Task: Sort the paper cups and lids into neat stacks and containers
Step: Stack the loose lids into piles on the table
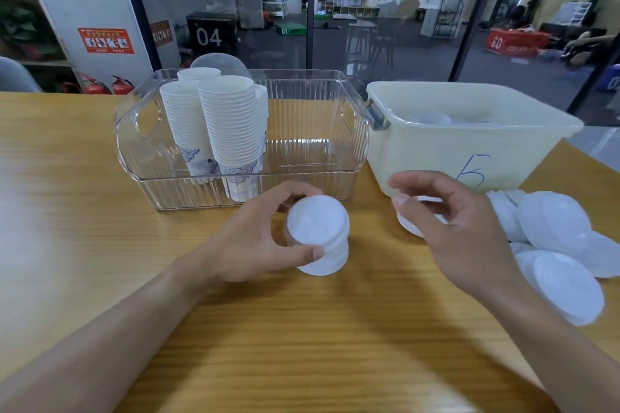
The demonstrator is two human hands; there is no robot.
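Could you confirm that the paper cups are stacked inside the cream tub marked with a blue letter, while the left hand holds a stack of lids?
Not quite: the head view shows the paper cups stacked in the clear bin, not the cream tub. The left hand does hold the stack of lids.

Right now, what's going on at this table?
A person is sorting lids. The left hand grips a short stack of white lids on the wooden table. The right hand reaches over another lid beside the cream tub. Stacked paper cups stand in the clear bin; loose lids remain right.
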